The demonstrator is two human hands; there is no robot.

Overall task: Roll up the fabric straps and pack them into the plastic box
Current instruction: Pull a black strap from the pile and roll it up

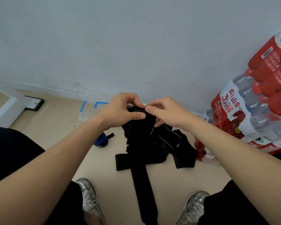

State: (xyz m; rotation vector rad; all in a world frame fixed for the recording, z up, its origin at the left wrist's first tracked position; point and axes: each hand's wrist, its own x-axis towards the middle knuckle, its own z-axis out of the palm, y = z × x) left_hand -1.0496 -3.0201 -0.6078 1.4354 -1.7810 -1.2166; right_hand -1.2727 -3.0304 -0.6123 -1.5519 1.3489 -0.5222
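Left hand [120,111] and right hand [164,111] both pinch the upper end of the black strap [144,122], just in front of the plastic box [86,114]. The strap's length runs away from the box, toward the person. The left hand is nearer the box.

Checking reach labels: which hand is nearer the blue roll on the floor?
Left. The left hand grips the black strap, up and right of the blue roll in the view; the right hand pinches the same strap farther right.
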